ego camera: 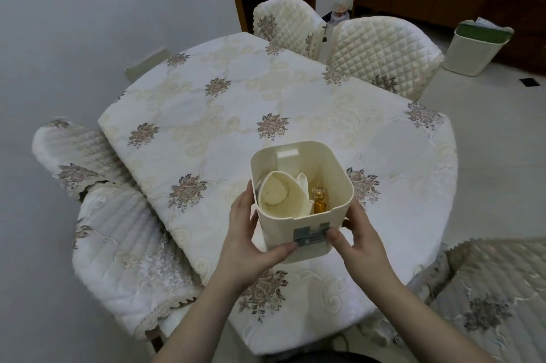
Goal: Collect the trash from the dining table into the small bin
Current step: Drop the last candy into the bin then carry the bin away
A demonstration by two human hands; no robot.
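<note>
Holding the small bin (pixel 301 203) between both hands, you have it at the near edge of the dining table (pixel 236 102). Whether its base rests on the embroidered cloth or hangs just above it cannot be told. Your left hand (pixel 251 244) clasps the bin's left wall, fingers curled up its side and the thumb pressed along the front, its tip at the grey label (pixel 310 234). Your right hand (pixel 359 240) grips the right wall the same way, its thumb touching the label's other end.

Inside the cream bin, a crumpled paper cup (pixel 276 192) lies on its side toward the left, its mouth facing up at you, with a folded white napkin (pixel 302 185) just beside it. A gold candy wrapper (pixel 320 200) sits in the right-hand part of the bin.

Quilted chair covers ring the table: two at the far side (pixel 378 52), two at the left (pixel 118 244), one at the lower right. Well apart, on the floor at the upper right, stands a larger waste basket (pixel 475 49) with a green-lined rim.
</note>
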